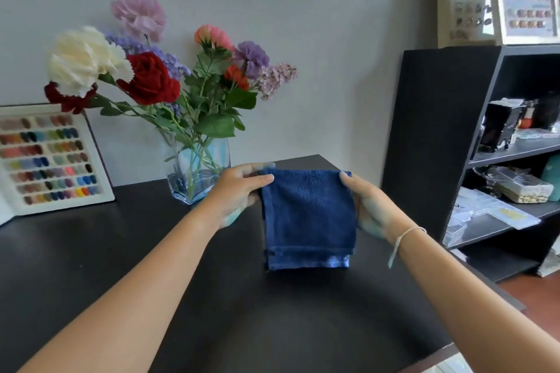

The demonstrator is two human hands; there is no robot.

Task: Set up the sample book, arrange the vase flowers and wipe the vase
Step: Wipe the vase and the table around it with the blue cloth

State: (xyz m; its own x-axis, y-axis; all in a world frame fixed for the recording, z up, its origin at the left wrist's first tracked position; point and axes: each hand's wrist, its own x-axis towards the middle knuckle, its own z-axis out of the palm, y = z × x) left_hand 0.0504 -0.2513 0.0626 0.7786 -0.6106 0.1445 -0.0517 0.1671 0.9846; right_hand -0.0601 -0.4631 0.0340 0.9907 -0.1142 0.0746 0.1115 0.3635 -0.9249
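**Over the tabletop: cloth held by both hands**

Above the dark tabletop (91,251) you hold a folded blue cloth (309,215) up by its top corners, left hand (242,188) and right hand (363,203) each with fingers pinched on it. Just behind your left hand stands the glass vase (197,172) of flowers (169,76); the sample book (51,160) stands open at far left.

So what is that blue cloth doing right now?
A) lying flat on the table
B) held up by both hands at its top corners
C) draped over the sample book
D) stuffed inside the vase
B: the left hand and right hand each pinch a top corner of the folded blue cloth, which hangs above the black table.
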